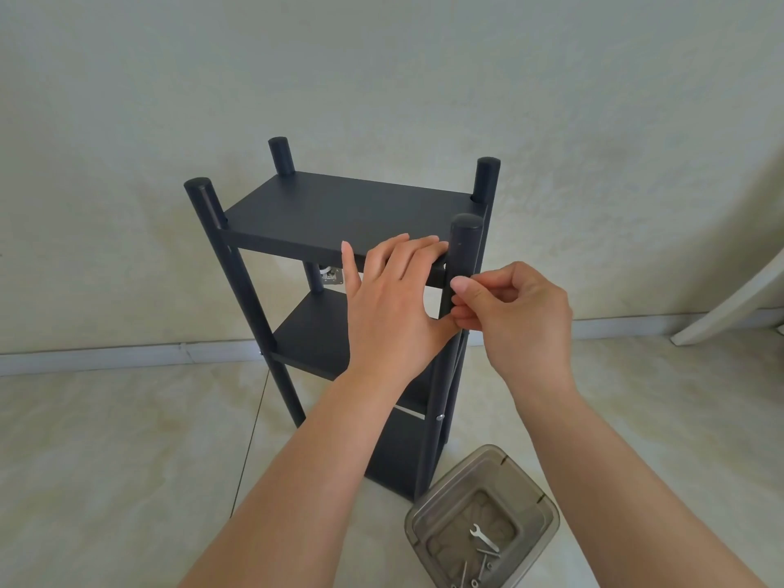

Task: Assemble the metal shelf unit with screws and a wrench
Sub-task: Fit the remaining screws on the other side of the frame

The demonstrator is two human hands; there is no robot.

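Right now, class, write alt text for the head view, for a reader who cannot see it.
Two bare hands work on a black shelf unit: the left hand rests on the edge of the top shelf, the right hand pinches the near right post. A clear tub on the floor holds a wrench and screws.

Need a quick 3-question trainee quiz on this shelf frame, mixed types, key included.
1. True or false: the right hand holds the wrench.
2. The left hand rests on: A) top shelf B) floor C) lower shelf.
3. Fill in: the right hand's curled fingers pinch at the front right ____.
Key: 1 false, it lies in the container; 2 A; 3 post.
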